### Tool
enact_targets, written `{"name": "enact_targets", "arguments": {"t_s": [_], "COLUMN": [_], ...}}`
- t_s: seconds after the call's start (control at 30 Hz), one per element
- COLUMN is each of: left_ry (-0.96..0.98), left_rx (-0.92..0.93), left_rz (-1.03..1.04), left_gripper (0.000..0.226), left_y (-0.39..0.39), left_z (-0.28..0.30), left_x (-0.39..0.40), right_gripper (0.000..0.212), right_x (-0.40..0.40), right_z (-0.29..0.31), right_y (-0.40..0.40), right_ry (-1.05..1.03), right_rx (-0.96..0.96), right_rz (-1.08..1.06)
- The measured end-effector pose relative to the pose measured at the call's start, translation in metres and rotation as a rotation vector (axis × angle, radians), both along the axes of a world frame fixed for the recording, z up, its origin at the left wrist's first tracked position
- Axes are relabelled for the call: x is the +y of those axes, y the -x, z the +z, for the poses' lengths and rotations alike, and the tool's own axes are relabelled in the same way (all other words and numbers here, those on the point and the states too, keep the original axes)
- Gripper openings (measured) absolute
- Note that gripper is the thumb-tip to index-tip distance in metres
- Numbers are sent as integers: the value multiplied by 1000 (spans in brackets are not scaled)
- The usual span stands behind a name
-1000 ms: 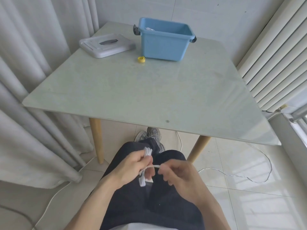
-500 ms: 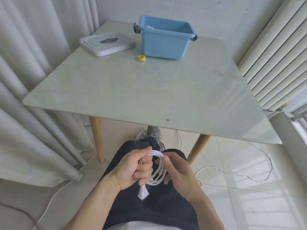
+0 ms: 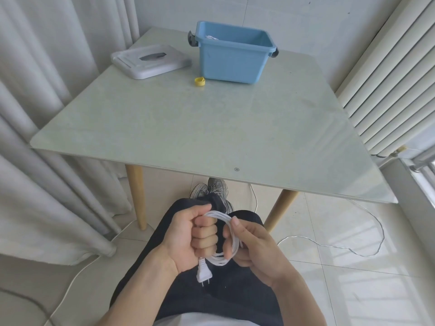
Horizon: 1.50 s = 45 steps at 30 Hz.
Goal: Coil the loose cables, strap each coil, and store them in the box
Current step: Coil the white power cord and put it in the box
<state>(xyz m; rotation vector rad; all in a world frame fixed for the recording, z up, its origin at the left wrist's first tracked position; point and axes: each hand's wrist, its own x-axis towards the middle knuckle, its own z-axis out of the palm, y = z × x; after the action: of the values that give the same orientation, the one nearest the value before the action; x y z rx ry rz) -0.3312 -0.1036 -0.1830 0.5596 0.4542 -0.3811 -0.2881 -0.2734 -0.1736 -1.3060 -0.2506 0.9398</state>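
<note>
Head view. The person sits back from the table (image 3: 211, 137), both hands low over the lap, below the table's near edge.

Left hand (image 3: 188, 238): fist clenched round one side of a white cable coil (image 3: 231, 241), several loops gathered together. Fingers are curled fully over the strands, thumb on top. The cable's white two-pin plug (image 3: 203, 272) hangs out under this fist, pins pointing down toward the dark trousers.

Right hand (image 3: 256, 248): fingers curled about the opposite side of the same coil, thumb lying along the outer loops. It grasps the coil; how firmly, I cannot tell.

A loose length of white cable (image 3: 341, 245) trails across the floor tiles to the person's right, passing under the table's near right corner. Where it joins the coil is hidden behind the right hand.

On the table, far side: blue box (image 3: 233, 64), open-topped, dark latch at each end. A bit of something white shows inside at its back left corner; too small to identify. Just in front of the box's left corner lies a small yellow strap (image 3: 200, 81), curled into a ring, close to the box. Left of the box, apart from it, a flat grey lid (image 3: 150, 61) rests on the tabletop.

Curtains hang at the left, a white radiator stands at the right.
</note>
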Motion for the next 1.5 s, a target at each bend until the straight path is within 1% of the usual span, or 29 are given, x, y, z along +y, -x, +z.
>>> {"name": "enact_targets", "arguments": {"t_s": [0.07,0.17,0.23,0.33,0.43,0.5,0.57,0.67,0.7,0.8,0.87,0.93,1.0,1.07,1.13,1.23,1.3,1.33,1.37,1.4,1.47,1.5], "left_ry": [21,45,73,120,210,219,223,176,146,102,84,23,-82,-236,-418,-742,-894,-941,-948,-900,-679,-556], "left_rx": [22,40,36,37,98,120,109,80,71,48,64,100,116,79,4,-139,-249,-294,-324,-342,-356,-362], "left_rz": [117,267,337,495,763,882,905,920,922,910,880,850,807,701,522,216,-46,-174,-278,-350,-432,-468], "left_gripper": [39,36,37,42,48,48,42,14,9,9,11,22,30,27,24,20,20,21,23,24,22,21], "left_y": [-2,-3,-1,-1,-2,-1,-2,-7,-9,-14,-17,-19,-21,-18,-13,-5,0,1,3,4,6,7], "left_z": [-1,-2,-3,-4,-10,-17,-23,-26,-25,-20,-21,-23,-26,-27,-26,-23,-22,-21,-20,-20,-18,-18], "left_x": [2,14,23,37,51,58,59,52,50,47,46,44,40,35,28,20,18,17,16,16,15,16], "right_gripper": [34,31,25,15,18,23,25,24,24,25,26,25,23,17,14,9,8,9,11,14,8,8], "right_x": [-4,-16,-25,-39,-51,-55,-53,-44,-40,-27,-19,-13,-9,-8,-11,-14,-14,-15,-15,-16,-18,-20], "right_z": [2,9,11,9,4,1,-1,0,0,1,2,5,8,11,13,14,15,16,16,16,13,11], "right_y": [-3,-9,-15,-18,-17,-15,-12,-6,-4,5,10,14,15,16,14,11,9,7,5,3,-1,-3], "right_ry": [42,205,310,447,587,670,718,765,779,801,785,748,704,649,583,497,456,442,434,427,418,422], "right_rx": [-94,-299,-397,-460,-485,-510,-538,-566,-569,-596,-620,-612,-608,-631,-630,-623,-660,-674,-689,-697,-684,-674], "right_rz": [8,-2,-18,5,33,22,30,145,202,355,416,456,478,480,456,366,251,186,128,79,-15,-65]}}
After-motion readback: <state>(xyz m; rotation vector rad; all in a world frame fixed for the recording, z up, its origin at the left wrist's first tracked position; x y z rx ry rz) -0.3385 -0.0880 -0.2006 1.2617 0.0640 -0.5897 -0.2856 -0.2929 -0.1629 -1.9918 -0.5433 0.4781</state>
